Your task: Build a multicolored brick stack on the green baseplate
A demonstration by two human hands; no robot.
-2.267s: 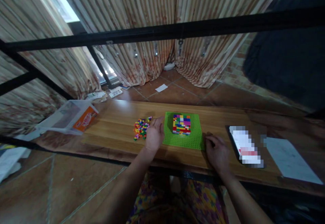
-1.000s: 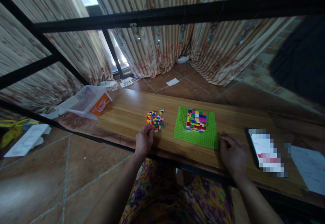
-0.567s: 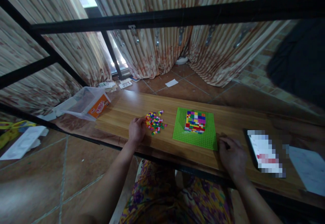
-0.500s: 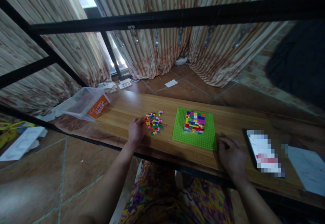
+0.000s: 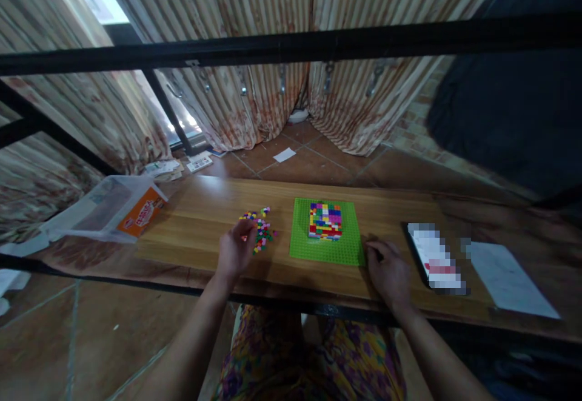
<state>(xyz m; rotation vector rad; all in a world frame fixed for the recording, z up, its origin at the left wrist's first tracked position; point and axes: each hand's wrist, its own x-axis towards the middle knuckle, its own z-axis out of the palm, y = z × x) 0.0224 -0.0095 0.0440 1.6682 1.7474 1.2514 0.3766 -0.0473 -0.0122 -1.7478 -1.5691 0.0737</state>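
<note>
A green baseplate (image 5: pixel 302 247) lies on the wooden table (image 5: pixel 195 207), with a block of stacked coloured bricks (image 5: pixel 324 221) on its far half. To its left lies a loose pile of small coloured bricks (image 5: pixel 260 232). My left hand (image 5: pixel 233 250) is over the near left part of that pile, fingers curled and pinched; what they hold is too small to make out. My right hand (image 5: pixel 387 273) rests on the table at the baseplate's near right corner, fingers curled against its edge.
A clear plastic tub with an orange label (image 5: pixel 109 208) lies on its side at the table's left end. A phone (image 5: pixel 434 257) and a sheet of paper (image 5: pixel 507 279) lie at the right. A black bar (image 5: pixel 291 43) crosses above. Striped curtains hang behind.
My left hand went from the baseplate's left edge to the loose pile and now pinches at it. My right hand stayed by the baseplate's corner. The camera swung back to the right.
</note>
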